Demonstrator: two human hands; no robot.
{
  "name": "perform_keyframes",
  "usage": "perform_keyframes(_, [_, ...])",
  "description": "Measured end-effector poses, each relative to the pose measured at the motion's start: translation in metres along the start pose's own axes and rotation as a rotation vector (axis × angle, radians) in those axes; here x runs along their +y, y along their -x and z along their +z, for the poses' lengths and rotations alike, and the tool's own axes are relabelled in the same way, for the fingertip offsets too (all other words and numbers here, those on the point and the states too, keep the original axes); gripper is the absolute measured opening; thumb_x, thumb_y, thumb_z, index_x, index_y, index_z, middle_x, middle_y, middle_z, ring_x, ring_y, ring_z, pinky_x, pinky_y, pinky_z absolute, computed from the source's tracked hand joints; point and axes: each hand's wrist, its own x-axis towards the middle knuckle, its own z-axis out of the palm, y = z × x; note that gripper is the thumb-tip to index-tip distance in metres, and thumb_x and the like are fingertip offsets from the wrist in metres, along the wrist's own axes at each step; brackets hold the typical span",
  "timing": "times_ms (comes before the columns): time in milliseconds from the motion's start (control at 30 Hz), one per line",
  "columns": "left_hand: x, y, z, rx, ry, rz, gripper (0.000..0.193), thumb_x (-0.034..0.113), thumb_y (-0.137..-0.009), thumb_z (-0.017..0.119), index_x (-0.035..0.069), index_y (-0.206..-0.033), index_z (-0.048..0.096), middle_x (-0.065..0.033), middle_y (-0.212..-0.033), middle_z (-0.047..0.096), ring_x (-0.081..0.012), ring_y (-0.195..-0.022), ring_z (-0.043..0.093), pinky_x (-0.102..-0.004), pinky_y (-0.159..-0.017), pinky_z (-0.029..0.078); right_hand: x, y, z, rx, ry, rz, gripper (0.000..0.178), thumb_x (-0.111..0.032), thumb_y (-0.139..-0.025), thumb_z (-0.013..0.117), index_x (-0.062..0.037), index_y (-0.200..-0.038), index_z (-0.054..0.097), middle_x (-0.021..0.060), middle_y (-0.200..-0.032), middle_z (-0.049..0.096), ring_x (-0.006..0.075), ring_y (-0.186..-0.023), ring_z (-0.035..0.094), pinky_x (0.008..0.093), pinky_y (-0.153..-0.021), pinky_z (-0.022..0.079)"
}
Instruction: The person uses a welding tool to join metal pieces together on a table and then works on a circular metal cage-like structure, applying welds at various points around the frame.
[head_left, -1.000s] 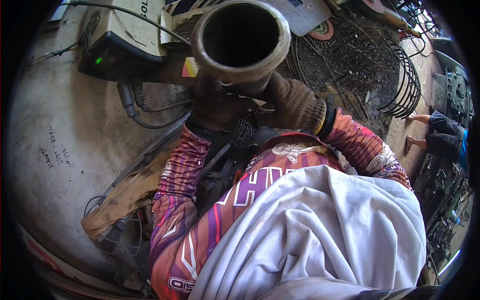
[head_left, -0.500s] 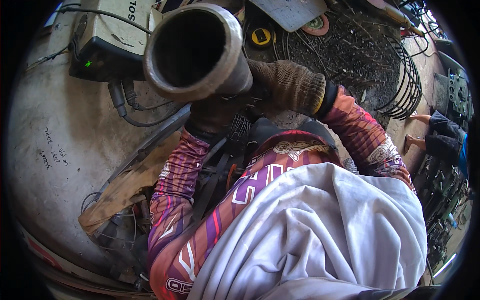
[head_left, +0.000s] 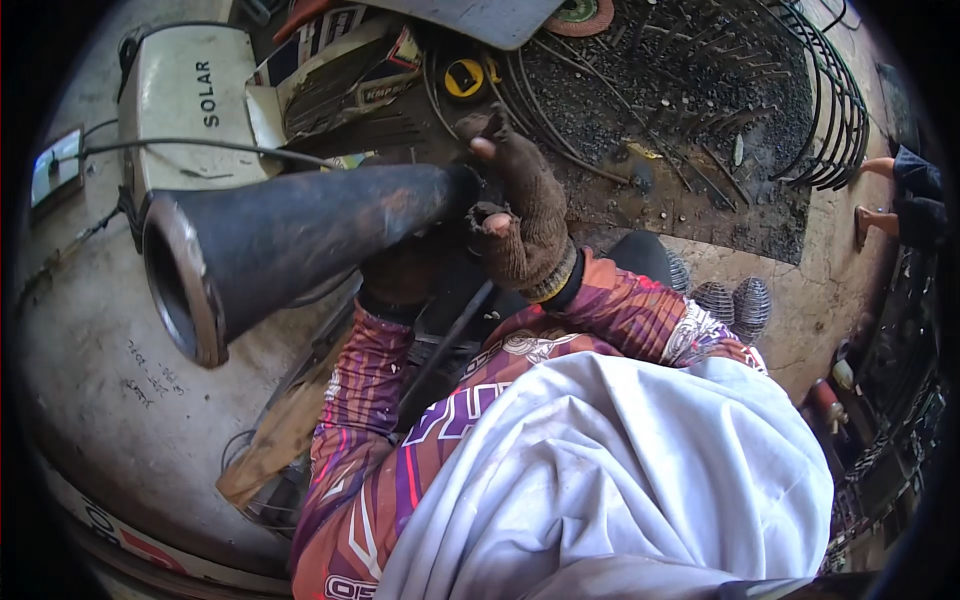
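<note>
Dark tapered steel pipe [head_left: 300, 225] swung side-on; brown knit-gloved right hand [head_left: 528, 215] by narrow end, fingers apart; dark-gloved left hand [head_left: 398, 278] underneath, can't tell grip.

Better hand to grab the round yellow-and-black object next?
Likely the right brown-gloved hand: it looks open and is nearer that round object. The left gloved hand is partly hidden by the tapered dark metal pipe.

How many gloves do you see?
2: right glove beside the narrow end of the metal pipe; left glove partly hidden below the pipe. More could be hidden.
</note>
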Motion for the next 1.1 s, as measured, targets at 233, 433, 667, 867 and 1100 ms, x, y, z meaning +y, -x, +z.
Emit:
perform_keyframes(233, [0.011,-0.035,-0.028,-0.012,0.182,-0.011,0.037,0.038,-0.087,0.067,0.012,-0.113,0.067,-0.0085,-0.108,0.067,-0.0263,-0.099,0.066,-0.0401,-0.087,0.050,0.008,-0.014,-0.004,-0.129,0.108,-0.061,0.055,-0.045,-0.094,0.052,-0.0014,-0.126,0.054,0.0178,-0.123,0.059,0.0393,-0.115,0.056,0.0463,-0.098,0.043])
perform_keyframes(433, [0.015,-0.037,-0.032,-0.017,0.157,-0.019,0.037,0.038,-0.085,0.069,0.011,-0.110,0.068,-0.0079,-0.104,0.069,-0.0258,-0.095,0.067,-0.0393,-0.085,0.051,0.003,-0.019,0.004,-0.035,0.073,0.104,0.047,-0.040,-0.096,0.054,-0.0007,-0.121,0.057,0.0183,-0.120,0.060,0.0374,-0.112,0.058,0.0440,-0.096,0.044])
perform_keyframes(667, [0.018,-0.037,-0.048,-0.014,0.114,-0.014,0.036,0.039,-0.084,0.071,0.011,-0.107,0.070,-0.0073,-0.100,0.070,-0.0253,-0.091,0.068,-0.0385,-0.082,0.053,0.013,-0.029,0.016,-0.030,0.047,0.180,0.053,-0.039,-0.100,0.049,0.0042,-0.130,0.049,0.0178,-0.119,0.062,0.0243,-0.111,0.060,0.0357,-0.094,0.047])
perform_keyframes(867, [0.011,-0.021,-0.022,-0.105,0.428,-0.207,0.041,0.043,-0.086,0.067,0.014,-0.115,0.066,-0.0056,-0.097,0.068,-0.0252,-0.086,0.068,-0.0377,-0.078,0.054,0.017,-0.019,0.017,0.196,-0.286,0.312,0.068,-0.054,-0.095,0.052,0.0033,-0.132,0.049,0.0100,-0.109,0.064,0.0146,-0.096,0.059,0.0297,-0.085,0.048])
perform_keyframes(1100, [0.011,-0.013,-0.008,0.052,0.036,-0.071,0.041,0.044,-0.082,0.072,0.011,-0.107,0.069,-0.0077,-0.097,0.070,-0.0256,-0.084,0.069,-0.0378,-0.076,0.055,0.018,-0.026,0.020,0.214,-0.135,0.079,0.066,-0.052,-0.097,0.045,0.0051,-0.130,0.047,0.0151,-0.113,0.061,0.0202,-0.101,0.059,0.0339,-0.087,0.048])
